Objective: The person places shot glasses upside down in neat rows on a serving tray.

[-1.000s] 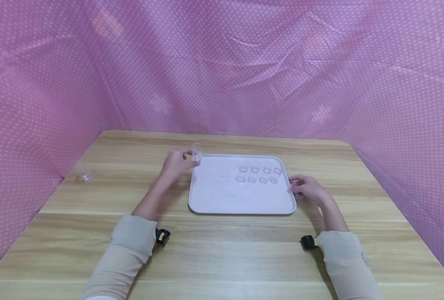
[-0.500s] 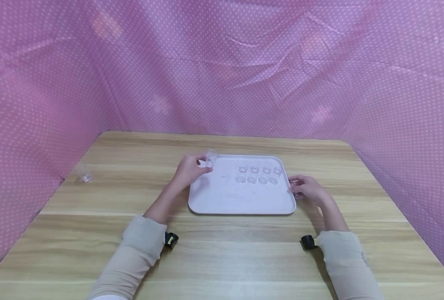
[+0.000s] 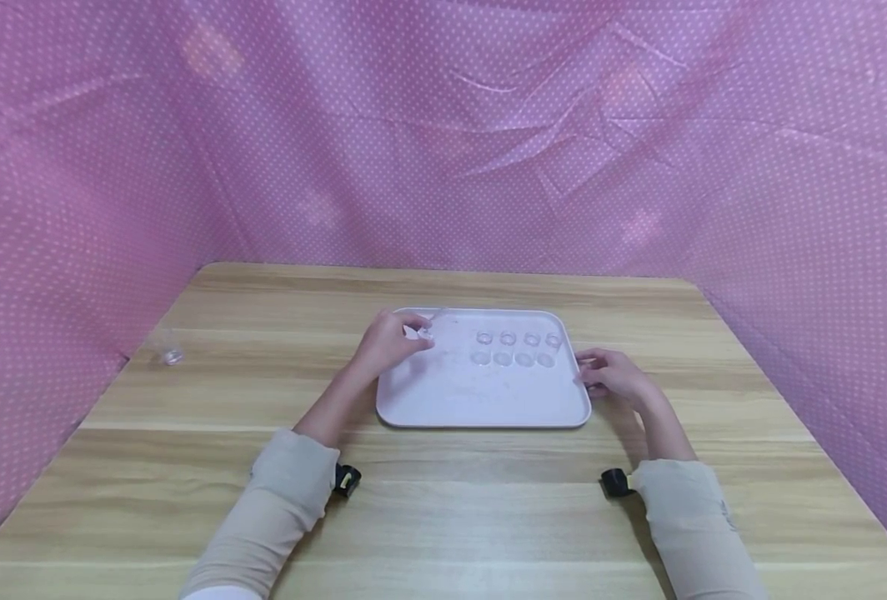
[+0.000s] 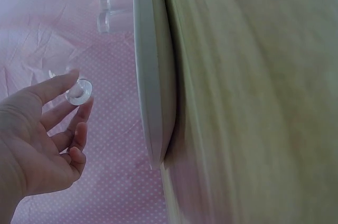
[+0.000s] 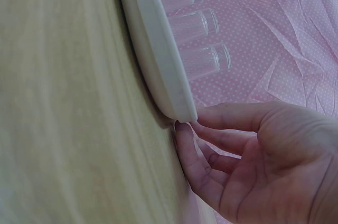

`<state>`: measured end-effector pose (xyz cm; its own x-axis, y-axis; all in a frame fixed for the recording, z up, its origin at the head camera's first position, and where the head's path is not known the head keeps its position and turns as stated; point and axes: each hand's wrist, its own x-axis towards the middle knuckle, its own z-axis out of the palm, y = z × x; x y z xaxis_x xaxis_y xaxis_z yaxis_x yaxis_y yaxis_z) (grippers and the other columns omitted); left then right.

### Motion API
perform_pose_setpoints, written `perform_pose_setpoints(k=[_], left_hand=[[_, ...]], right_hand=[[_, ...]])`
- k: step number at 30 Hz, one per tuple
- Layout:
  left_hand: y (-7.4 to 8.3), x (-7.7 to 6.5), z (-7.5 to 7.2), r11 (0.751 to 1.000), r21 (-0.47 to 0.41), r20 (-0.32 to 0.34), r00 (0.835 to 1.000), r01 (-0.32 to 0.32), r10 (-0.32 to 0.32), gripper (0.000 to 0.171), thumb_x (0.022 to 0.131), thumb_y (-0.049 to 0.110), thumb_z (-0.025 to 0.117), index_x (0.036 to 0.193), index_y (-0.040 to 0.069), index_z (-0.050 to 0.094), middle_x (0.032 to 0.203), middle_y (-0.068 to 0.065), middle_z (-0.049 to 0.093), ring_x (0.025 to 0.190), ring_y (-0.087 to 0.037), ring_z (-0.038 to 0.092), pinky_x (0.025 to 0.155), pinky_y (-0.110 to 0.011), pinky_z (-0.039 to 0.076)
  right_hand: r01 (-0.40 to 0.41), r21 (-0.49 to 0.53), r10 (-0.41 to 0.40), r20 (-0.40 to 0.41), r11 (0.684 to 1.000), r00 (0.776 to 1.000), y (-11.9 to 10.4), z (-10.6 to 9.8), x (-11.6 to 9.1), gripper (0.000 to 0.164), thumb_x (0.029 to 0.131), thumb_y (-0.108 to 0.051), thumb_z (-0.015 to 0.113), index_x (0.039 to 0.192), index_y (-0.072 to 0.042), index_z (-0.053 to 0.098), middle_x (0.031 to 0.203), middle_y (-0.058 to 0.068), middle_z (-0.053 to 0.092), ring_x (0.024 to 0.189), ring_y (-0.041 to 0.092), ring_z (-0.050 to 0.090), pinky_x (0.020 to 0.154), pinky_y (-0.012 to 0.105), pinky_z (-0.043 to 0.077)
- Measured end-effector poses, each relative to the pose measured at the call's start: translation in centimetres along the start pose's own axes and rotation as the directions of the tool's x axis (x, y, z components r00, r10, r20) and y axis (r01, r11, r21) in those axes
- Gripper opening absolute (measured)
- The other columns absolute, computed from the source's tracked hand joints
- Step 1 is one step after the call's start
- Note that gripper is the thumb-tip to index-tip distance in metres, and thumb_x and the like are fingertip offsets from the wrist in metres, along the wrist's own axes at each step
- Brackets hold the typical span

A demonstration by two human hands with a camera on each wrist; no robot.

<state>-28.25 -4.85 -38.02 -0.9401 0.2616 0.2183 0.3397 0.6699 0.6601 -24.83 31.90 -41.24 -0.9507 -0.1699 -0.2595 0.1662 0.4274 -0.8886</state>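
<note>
My left hand (image 3: 393,340) pinches a small clear glass (image 4: 78,92) over the left part of the white tray (image 3: 481,408). The glass is tipped, its thick round base facing the left wrist camera; fingers hide part of it. Several similar clear glasses (image 5: 198,61) stand in a row on the right half of the tray, thick ends away from the tray surface. At the tray's right edge, my right hand (image 3: 614,375) grips the rim between thumb and fingers.
Another clear glass (image 3: 172,354) stands on the wooden table (image 3: 473,517) at the far left. Pink dotted cloth (image 3: 443,150) hangs behind the table and along both sides.
My left hand has moved right from the tray's back left corner to over the tray, and the glass has gone from upright to tipped. The right hand has stayed at the tray edge.
</note>
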Motion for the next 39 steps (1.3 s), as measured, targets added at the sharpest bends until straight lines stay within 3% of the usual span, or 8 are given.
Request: perform_pose_setpoints(k=[9,15,23,31,39], left_hand=[[0.3,0.3,0.0,1.000,0.012,-0.004,1.000,0.018,-0.018,0.034,0.077,0.022,0.074,0.107,0.008,0.066,0.094,-0.004,0.066,0.088,-0.024,0.048,0.074,-0.034,0.038],[0.6,0.3,0.1,0.999,0.009,-0.028,0.999,0.038,-0.038,0.028,0.076,0.024,0.075,0.096,0.011,0.059,0.096,-0.005,0.066,0.095,-0.025,0.047,0.082,-0.038,0.037],[1.2,0.9,0.8,1.000,0.029,-0.050,0.999,-0.011,0.013,0.026,0.077,0.020,0.074,0.100,0.010,0.065,0.097,-0.006,0.065,0.099,-0.026,0.049,0.087,-0.039,0.035],[2.6,2.0,2.1,0.992,0.083,-0.011,0.996,-0.091,0.092,0.022,0.077,0.015,0.074,0.099,0.012,0.070,0.099,-0.005,0.066,0.102,-0.026,0.049,0.091,-0.041,0.034],[3.4,2.5,3.6,0.985,0.157,0.052,0.996,-0.076,0.068,0.022,0.077,0.017,0.075,0.098,0.014,0.072,0.095,-0.001,0.065,0.101,-0.023,0.047,0.085,-0.035,0.039]], right_hand=[[-0.007,0.002,0.007,-0.002,1.000,1.000,0.1,0.0,0.3,0.048,0.087,0.002,0.053,0.130,0.015,0.035,0.102,0.018,0.052,0.081,0.015,0.056,0.072,0.031,0.051],[-0.004,0.003,0.004,0.002,1.000,1.000,0.0,0.0,0.2,0.049,0.087,0.003,0.052,0.130,0.015,0.034,0.102,0.018,0.052,0.081,0.014,0.056,0.072,0.031,0.052],[-0.002,-0.002,0.002,0.003,1.000,1.000,0.2,0.0,0.1,0.049,0.087,0.002,0.053,0.131,0.015,0.034,0.104,0.019,0.052,0.082,0.014,0.056,0.073,0.031,0.052],[0.001,0.002,-0.001,0.001,1.000,1.000,0.3,-0.2,-0.1,0.049,0.087,0.002,0.053,0.130,0.015,0.035,0.103,0.020,0.052,0.082,0.015,0.056,0.073,0.032,0.052],[-0.001,0.010,0.001,0.005,1.000,1.000,0.3,-0.2,-0.1,0.048,0.087,0.002,0.053,0.130,0.015,0.035,0.103,0.020,0.052,0.080,0.015,0.057,0.072,0.031,0.052]])
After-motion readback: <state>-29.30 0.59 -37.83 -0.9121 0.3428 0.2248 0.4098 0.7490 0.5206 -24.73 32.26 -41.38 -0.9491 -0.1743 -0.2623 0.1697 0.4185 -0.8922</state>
